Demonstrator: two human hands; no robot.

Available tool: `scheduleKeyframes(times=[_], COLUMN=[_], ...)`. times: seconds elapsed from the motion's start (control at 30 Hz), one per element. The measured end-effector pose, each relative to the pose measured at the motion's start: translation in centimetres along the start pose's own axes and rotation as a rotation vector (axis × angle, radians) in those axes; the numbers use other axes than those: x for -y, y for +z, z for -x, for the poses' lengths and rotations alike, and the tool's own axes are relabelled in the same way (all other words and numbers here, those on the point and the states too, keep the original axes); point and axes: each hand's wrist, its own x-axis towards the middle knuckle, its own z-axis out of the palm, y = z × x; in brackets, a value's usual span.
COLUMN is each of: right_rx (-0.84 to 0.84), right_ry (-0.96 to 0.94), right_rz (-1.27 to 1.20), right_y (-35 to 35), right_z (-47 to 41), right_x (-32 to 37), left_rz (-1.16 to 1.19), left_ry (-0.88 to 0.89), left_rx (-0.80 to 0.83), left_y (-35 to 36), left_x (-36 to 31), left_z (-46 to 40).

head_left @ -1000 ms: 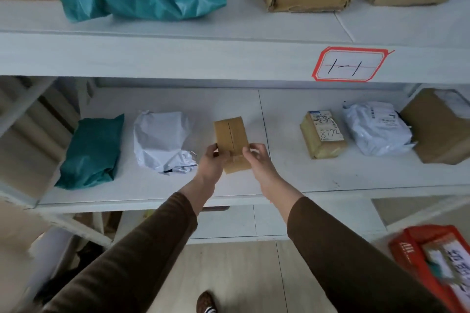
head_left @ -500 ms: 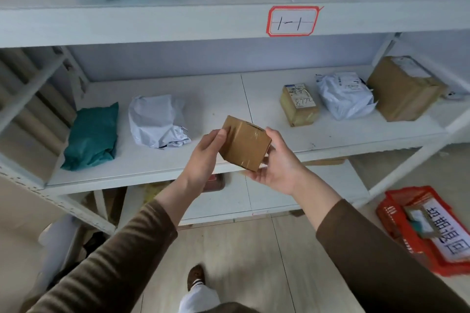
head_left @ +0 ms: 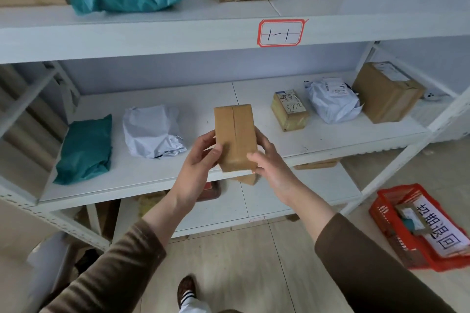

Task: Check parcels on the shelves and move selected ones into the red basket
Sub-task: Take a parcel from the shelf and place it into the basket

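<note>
Cardboard parcel (head_left: 234,138), small, brown and taped along its middle seam, is being held upright in front of the middle shelf (head_left: 330,142), raised clear of the board. It is being gripped from both sides: the left hand (head_left: 201,160) is being curled round its left edge with the thumb laid on the front face, and the right hand (head_left: 269,162) is being wrapped round its lower right edge, thumb on the front as well. On the middle shelf, a teal bag (head_left: 85,148), a white bag (head_left: 151,131), a labelled box (head_left: 290,109), a second white bag (head_left: 332,99) and a larger brown box (head_left: 387,93) are being left lying well apart from the hands. The red basket (head_left: 396,244) is being kept on the floor at lower right, with a printed sheet (head_left: 442,231) and a small parcel lying inside.
</note>
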Motion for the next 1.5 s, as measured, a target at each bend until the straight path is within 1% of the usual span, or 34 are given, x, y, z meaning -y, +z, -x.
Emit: scheduleKeyframes(times=[0.13,0.23,0.33,0.4,0.43,0.47,0.5,0.57,0.6,0.63,0.73,0.83,0.9,0.97,1.03,1.17,1.23,1.3,1.5], right_rx=[-0.076,-0.186,-0.376,-0.421,-0.428,-0.425,-0.407,-0.356,-0.330,-0.310,-0.254,-0.243,-0.245,-0.247,-0.239,-0.229,-0.242,-0.257,-0.293], right_ry=[-0.313,-0.407,-0.598,-0.655,-0.666,-0.665,-0.643,-0.544,-0.500,-0.488,-0.544,-0.596,-0.583,-0.516,-0.379,-0.062,0.024,0.040,-0.006], right_rz=[0.301,0.580,0.888,0.999,1.012,0.967,0.857,0.538,0.420,0.372,0.401,0.443,0.412,0.347,0.225,-0.105,-0.214,-0.263,-0.299], right_y=[0.4,1.3,2.8,3.8,4.0,4.1,4.2,4.2,4.2,4.2,4.2,4.5,4.4,4.2,4.1,3.5,3.3,3.2,2.3], right_z=[-0.1,0.2,0.5,0.5,0.5,0.6,0.8,1.2,1.4,1.4,1.4,1.5,1.5,1.6,1.6,1.1,1.0,1.2,2.8], right_x=[-1.7,-2.0,-1.0,-0.2,0.1,0.4,0.7,1.0,1.1,1.1,0.9,0.6,0.3,0.1,0.1,0.7,1.0,1.0,0.7], left_rz=[0.032,0.069,0.131,0.204,0.239,0.266,0.294,0.396,0.463,0.526,0.662,0.710,0.704,0.684,0.642,0.429,0.351,0.312,0.285], left_ry=[0.046,0.000,-0.048,-0.087,-0.109,-0.130,-0.144,-0.163,-0.184,-0.205,-0.235,-0.263,-0.263,-0.253,-0.251,-0.234,-0.192,-0.168,-0.145], left_rx=[-0.023,-0.014,-0.020,-0.021,-0.012,0.004,0.025,0.046,0.037,0.031,0.013,0.011,0.018,0.024,0.024,0.069,0.054,0.054,0.107], left_y=[0.1,0.4,0.5,0.1,-0.1,-0.4,-0.6,-1.1,-1.3,-1.4,-1.5,-1.4,-1.3,-1.1,-0.8,0.2,0.5,0.6,1.3], left_x=[0.2,0.2,0.2,0.2,0.0,-0.1,-0.2,-0.3,-0.2,-0.2,0.1,0.3,0.4,0.4,0.1,-0.9,-1.4,-1.5,-1.4], left_z=[0.2,0.0,-0.6,-0.9,-0.9,-0.9,-0.9,-0.8,-0.9,-1.0,-1.2,-1.3,-1.4,-1.4,-1.4,-1.2,-1.0,-0.8,-0.3])
